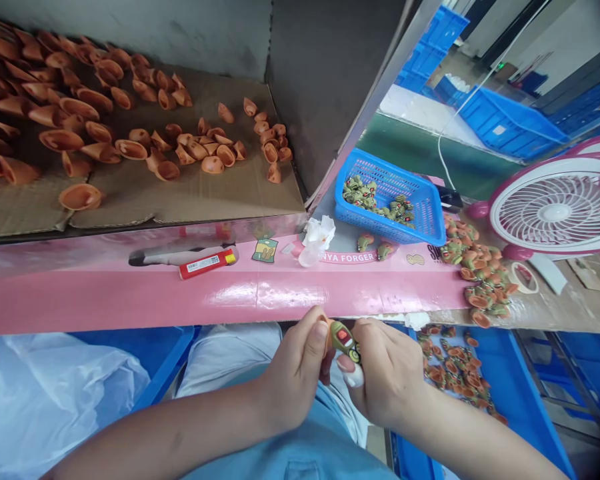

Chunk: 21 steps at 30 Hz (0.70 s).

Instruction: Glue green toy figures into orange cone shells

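Observation:
Close in front of my body, my left hand point(295, 373) is closed, thumb and fingers pinching a small orange hollow piece that is mostly hidden. Against it sits a small green painted figure head point(343, 335) with a red mouth and yellow-ringed eyes. My right hand point(387, 373) is closed around the other end of this head, and a white covering wraps one fingertip. The two pieces touch; whether they are joined, I cannot tell. Just beyond my hands runs the pink table edge point(180, 303).
Many orange hollow pieces point(96, 100) lie on cardboard in the box. A blue basket point(423, 213) holds green heads. Right of it are piled orange-and-green pieces point(485, 280), a tape roll point(524, 277) and a fan point(555, 203). A red lighter point(205, 264) and crumpled tissue point(319, 233) lie nearer.

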{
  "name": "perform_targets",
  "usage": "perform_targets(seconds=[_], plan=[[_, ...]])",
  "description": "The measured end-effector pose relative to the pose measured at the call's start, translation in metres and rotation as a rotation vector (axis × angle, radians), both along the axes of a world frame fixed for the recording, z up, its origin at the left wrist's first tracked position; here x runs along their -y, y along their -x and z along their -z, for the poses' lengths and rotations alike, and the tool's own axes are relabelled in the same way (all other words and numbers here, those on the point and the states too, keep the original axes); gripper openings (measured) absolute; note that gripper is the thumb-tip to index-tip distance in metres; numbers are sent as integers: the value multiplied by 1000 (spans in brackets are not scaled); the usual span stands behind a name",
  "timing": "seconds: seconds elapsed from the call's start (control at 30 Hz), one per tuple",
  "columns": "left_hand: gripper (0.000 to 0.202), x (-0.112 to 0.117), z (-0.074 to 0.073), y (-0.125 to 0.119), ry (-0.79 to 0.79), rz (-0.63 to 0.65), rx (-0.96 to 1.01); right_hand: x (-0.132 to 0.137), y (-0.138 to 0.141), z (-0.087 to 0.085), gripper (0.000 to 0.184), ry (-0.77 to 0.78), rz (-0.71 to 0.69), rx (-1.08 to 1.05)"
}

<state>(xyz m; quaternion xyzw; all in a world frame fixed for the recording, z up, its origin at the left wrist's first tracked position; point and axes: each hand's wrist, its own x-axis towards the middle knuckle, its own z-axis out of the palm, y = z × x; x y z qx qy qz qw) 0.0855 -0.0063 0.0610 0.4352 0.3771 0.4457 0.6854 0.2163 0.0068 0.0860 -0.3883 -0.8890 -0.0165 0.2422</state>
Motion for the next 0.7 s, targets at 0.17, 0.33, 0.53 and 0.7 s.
perform_targets(seconds=[0.17, 0.33, 0.53, 0.7], plan=[[35, -5, 8, -6, 148, -20, 10, -7, -1, 7, 34, -7, 62, 70], [40, -19, 28, -17, 236, -70, 61, -21, -3, 25, 31, 224, 169, 94], [46, -23, 36, -21, 351, -134, 129, -31, 1, 33, 31, 429, 230, 119], [45, -15, 33, -19, 315, -145, 135, -26, 3, 28, 29, 385, 206, 85]])
